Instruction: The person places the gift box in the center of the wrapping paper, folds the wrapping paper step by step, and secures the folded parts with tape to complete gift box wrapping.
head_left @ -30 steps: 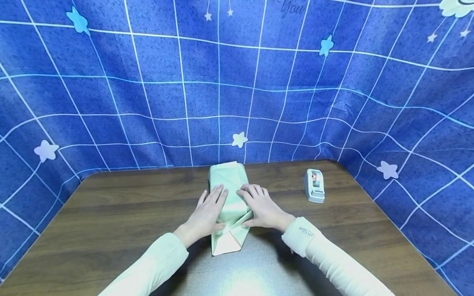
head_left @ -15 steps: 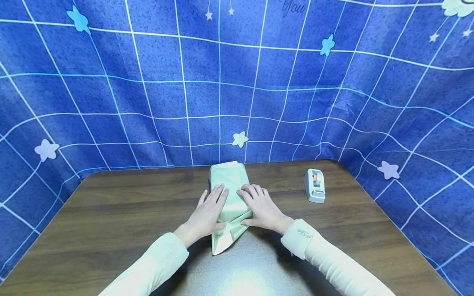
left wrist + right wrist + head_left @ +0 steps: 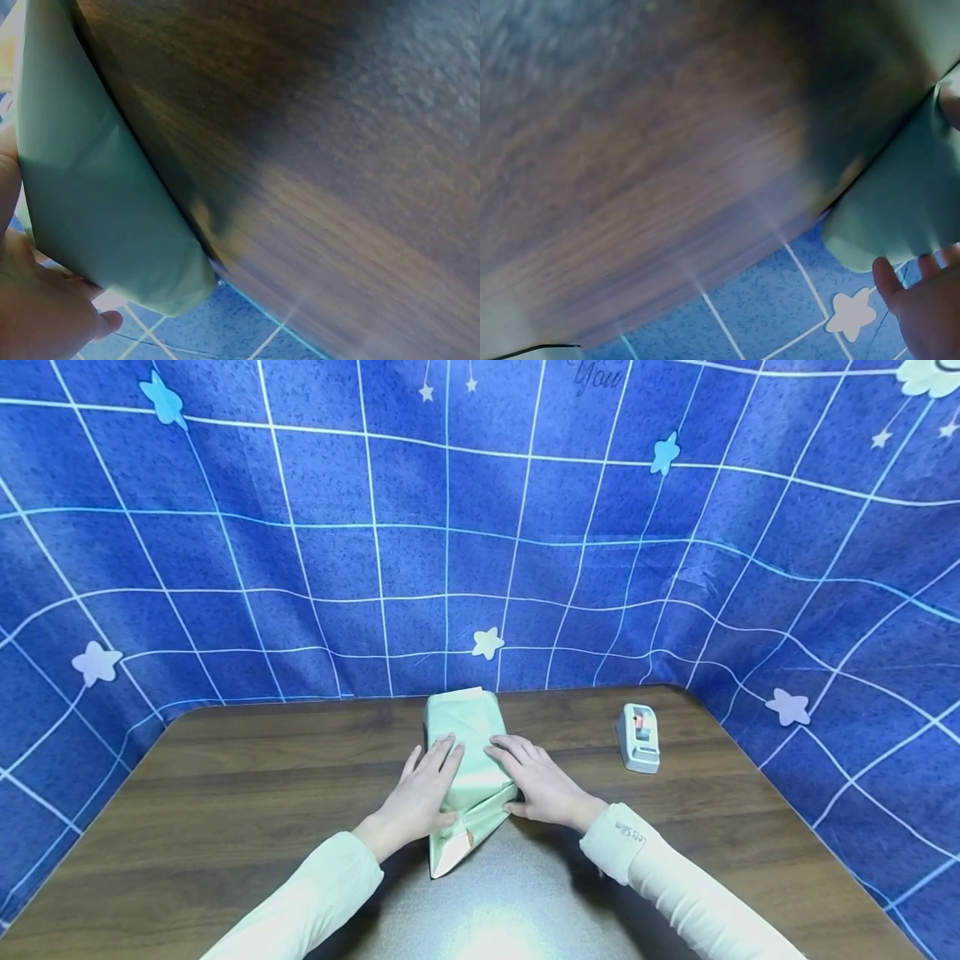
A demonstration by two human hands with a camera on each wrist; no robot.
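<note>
A box-shaped package in pale green wrapping paper (image 3: 476, 777) lies lengthwise on the table. Its near end has a loose paper flap (image 3: 453, 853), folded to a slanted point with the pale inside showing. My left hand (image 3: 420, 789) rests along the package's left side, fingers stretched over the top and thumb by the near end. On the opposite side my right hand (image 3: 546, 787) lies with fingertips on the top edge and thumb at the near right corner. In the left wrist view the package's smooth side (image 3: 112, 187) shows, fingers (image 3: 45, 307) reaching over it.
A light blue tape dispenser (image 3: 639, 742) with a small roll stands on the right of the brown wooden table (image 3: 262, 777). Behind and on the right hangs a blue curtain (image 3: 375, 560) with white grid lines and stars.
The right side of the near flap has folded inward, narrowing it to a slanted point. My right hand has since shifted slightly right; my left hand has stayed in place.
</note>
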